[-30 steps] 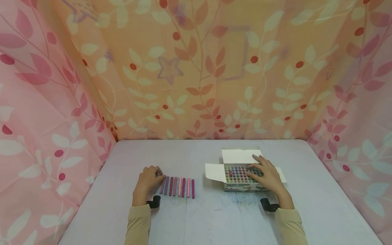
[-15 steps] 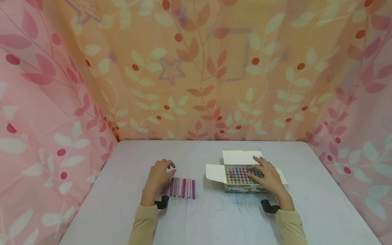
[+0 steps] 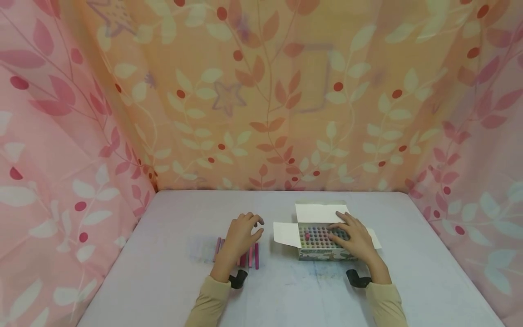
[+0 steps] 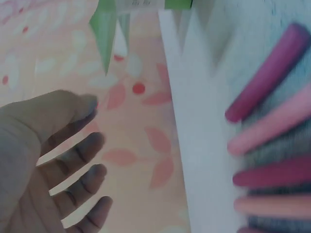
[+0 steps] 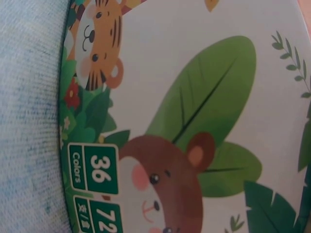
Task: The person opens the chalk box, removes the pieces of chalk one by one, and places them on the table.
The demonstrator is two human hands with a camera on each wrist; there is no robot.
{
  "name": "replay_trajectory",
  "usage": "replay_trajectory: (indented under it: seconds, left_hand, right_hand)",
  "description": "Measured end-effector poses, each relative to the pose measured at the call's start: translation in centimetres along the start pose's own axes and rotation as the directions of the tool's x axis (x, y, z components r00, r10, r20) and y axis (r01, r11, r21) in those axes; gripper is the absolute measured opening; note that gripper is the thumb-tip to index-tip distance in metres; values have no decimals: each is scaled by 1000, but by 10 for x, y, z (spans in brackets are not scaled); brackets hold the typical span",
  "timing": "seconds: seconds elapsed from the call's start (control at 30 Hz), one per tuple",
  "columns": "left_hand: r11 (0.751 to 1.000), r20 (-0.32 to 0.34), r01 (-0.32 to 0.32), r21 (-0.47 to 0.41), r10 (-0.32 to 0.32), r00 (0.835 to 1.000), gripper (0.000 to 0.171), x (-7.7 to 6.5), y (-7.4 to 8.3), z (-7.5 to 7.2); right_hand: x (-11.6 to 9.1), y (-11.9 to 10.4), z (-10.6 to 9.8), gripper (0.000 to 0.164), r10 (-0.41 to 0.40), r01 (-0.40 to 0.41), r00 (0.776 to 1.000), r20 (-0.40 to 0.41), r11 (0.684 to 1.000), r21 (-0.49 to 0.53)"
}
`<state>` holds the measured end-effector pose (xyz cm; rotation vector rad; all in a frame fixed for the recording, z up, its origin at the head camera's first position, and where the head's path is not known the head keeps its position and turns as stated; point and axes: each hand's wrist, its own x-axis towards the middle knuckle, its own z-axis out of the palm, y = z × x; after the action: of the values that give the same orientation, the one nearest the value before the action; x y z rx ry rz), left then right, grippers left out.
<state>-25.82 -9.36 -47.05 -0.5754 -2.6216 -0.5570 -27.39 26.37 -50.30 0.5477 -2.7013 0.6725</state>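
A row of pink and purple chalk sticks [image 3: 257, 256] lies on the table left of centre, more closely seen in the left wrist view. Above this row my left hand [image 3: 240, 236] hovers with loosely bent fingers, holding nothing; the forearm hides the middle sticks. To the right stands an open carton of chalk [image 3: 327, 254], packed with upright sticks in many colours. One pink stick [image 3: 307, 236] rises above the others at its left. My right hand [image 3: 354, 238] rests over the carton's right part, fingers spread, thumb and forefinger apart. The right wrist view shows the carton's printed animal side [image 5: 218, 97].
The carton's left flap [image 3: 286, 234] sticks out toward the chalk row, and its lid flap [image 3: 322, 213] leans back. Dusty blue smudges [image 3: 323, 272] mark the white table in front of the carton. Patterned curtains [image 3: 261, 113] enclose the back and sides.
My left hand has let go of the chalk stick at the row's left end and moved right across the row toward the carton. The right hand has stayed on the carton.
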Motion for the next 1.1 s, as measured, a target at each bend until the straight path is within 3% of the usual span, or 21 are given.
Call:
replay_trajectory:
  seconds: [0.13,0.27,0.4,0.5,0.63,0.8,0.93,1.1]
  left_hand:
    - [1000,-52,-22,20,23,998,16,6,11,6]
    - [999,-110,-49,-18,46,993,17,12,23,9]
    - [994,-131,-110,-21,106,986,15,18,36,14]
    - [987,-104,-160,14,160,982,13,21,46,21]
    - [979,-17,-198,57,199,980,12,25,59,30]
    - [973,45,-227,29,226,973,12,30,69,40]
    - [976,88,-213,-35,216,972,13,33,75,46]
    - [982,128,-181,-49,186,974,14,35,79,51]
  right_hand:
    - [-1,-2,0,27,8,-8,1000,4,1000,6]
    - [-1,-2,0,26,8,-8,1000,2,1000,11]
    - [0,-2,0,26,11,-11,1000,0,1000,12]
    - [0,-1,0,26,10,-10,1000,0,1000,12]
    - [0,0,1,27,4,-4,1000,-2,1000,9]
    - [1,1,1,26,0,0,1000,-10,1000,0]
    - [1,1,1,26,6,-6,1000,-9,1000,-3]
    - [0,0,1,27,9,-9,1000,-6,1000,7]
